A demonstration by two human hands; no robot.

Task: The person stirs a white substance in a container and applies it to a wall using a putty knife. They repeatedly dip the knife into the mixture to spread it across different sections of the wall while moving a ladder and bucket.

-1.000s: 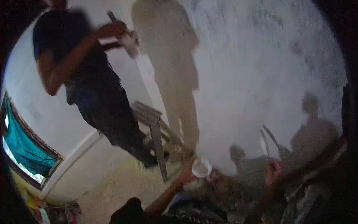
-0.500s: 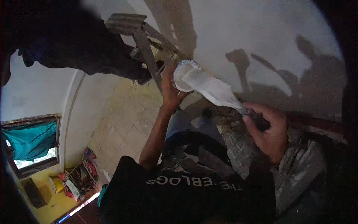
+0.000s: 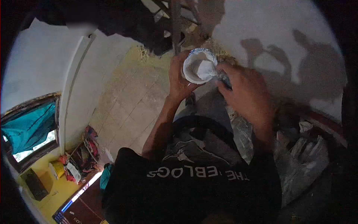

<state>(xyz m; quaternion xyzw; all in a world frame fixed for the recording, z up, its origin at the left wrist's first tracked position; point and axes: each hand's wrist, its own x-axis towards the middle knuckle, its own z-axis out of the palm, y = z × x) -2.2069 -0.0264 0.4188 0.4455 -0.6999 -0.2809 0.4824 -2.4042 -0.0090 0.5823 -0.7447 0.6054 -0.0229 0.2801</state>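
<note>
My left hand [image 3: 179, 76] is closed around the side of a white tub [image 3: 188, 69], whose open mouth faces me. A whitish substance coats its inside. My right hand [image 3: 242, 91] grips the dark handle of a flat tool coated in white, which looks like a putty knife [image 3: 206, 70]. The blade's end is inside the tub, near its right rim. My right fingers partly hide the handle. Both hands are in front of my black T-shirt [image 3: 194, 186].
A pale wall [image 3: 257, 22] with shadows rises at the right. Another person's dark clothing [image 3: 123, 18] and a wooden stand [image 3: 175, 22] are ahead. Plastic sheeting [image 3: 302, 168] lies at lower right. A tiled floor [image 3: 130, 100] and a window with teal cloth [image 3: 30, 127] are leftward.
My right hand has moved up and left, lowering the putty knife's blade further into the tub. My view has shifted, and the wooden stand appears higher.
</note>
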